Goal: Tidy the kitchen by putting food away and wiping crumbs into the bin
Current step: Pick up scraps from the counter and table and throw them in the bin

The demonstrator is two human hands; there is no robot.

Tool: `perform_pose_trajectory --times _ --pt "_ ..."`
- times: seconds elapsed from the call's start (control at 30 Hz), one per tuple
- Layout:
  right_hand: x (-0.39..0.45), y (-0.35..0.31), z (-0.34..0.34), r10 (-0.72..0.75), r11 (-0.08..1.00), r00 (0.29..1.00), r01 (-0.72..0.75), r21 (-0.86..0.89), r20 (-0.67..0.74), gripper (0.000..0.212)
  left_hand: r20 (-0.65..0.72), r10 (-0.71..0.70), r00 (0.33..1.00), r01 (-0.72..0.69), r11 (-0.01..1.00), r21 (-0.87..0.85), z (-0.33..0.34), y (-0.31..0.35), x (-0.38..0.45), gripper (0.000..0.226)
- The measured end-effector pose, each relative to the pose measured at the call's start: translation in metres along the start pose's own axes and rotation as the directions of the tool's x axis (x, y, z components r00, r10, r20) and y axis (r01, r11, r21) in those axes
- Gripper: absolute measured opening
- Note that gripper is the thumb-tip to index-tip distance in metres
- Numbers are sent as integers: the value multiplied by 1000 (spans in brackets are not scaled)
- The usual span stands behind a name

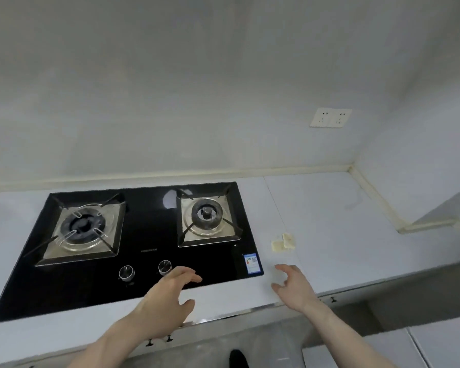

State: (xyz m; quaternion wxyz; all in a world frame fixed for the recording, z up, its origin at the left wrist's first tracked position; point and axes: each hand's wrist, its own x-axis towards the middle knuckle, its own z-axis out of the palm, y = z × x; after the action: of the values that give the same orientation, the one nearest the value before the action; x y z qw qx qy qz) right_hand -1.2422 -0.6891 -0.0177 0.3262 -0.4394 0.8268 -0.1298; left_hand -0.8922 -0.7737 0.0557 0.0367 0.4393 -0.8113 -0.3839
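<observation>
Both hands hover over the bench (223,296) edge, holding nothing: left hand (168,296) with fingers loosely spread, right hand (292,284) wide. Beyond the right hand lie pale food pieces (283,243) beside the hob (149,235). Next step, I think: reach forward and pick them up.

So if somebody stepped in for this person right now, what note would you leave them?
Left hand: open, holding nothing, over the front edge of the black hob.
Right hand: open, holding nothing, above the white counter to the right of the hob.
Food scraps: a few pale pieces lie on the counter beyond the right hand, untouched.
Done: nothing that can be seen.
Left: pick up or wipe away the scraps. No cloth or bin is in view, so find those first.
</observation>
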Motion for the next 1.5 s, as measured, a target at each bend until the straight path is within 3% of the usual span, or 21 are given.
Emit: perform_pose_trajectory --times 0.2,0.37,0.57,0.7,0.87,1.03,1.13,1.23,1.3,1.4,1.5 --pt "82 21 -22 -57 969 982 97 -227 178 63 -105 -131 986 121 988 -99 33 21 15 47" --pt "128 31 -24 -21 942 949 124 -311 315 65 -187 -216 958 191 971 -143 58 42 17 47" --pt "154 39 -25 -65 921 935 191 -340 349 66 -221 -291 931 263 953 -148 81 67 16 48" --pt "146 36 -30 -142 933 937 234 -272 320 63 -225 -295 929 268 952 -146 80 81 23 49" --pt "104 16 -50 -334 943 927 327 67 170 26 -233 -298 926 262 950 -172 85 94 44 49" --pt "62 -17 -71 -454 876 852 373 305 260 21 -251 -302 920 257 946 -198 94 113 76 52" --pt "47 -29 -76 -504 850 809 403 339 303 22 -275 -299 914 243 945 -218 96 120 93 45" --pt "43 -32 -77 -540 827 782 425 367 311 27 -307 -297 904 234 945 -227 99 122 104 18" --pt "45 -29 -78 -539 822 790 419 385 293 21 -341 -319 884 248 940 -235 102 123 107 3" --pt "53 -22 -80 -520 822 812 391 415 266 14 -366 -352 862 260 925 -278 105 122 106 3" --pt "82 2 -79 -440 877 874 368 310 207 18 -376 -396 838 285 904 -318 106 120 100 6"
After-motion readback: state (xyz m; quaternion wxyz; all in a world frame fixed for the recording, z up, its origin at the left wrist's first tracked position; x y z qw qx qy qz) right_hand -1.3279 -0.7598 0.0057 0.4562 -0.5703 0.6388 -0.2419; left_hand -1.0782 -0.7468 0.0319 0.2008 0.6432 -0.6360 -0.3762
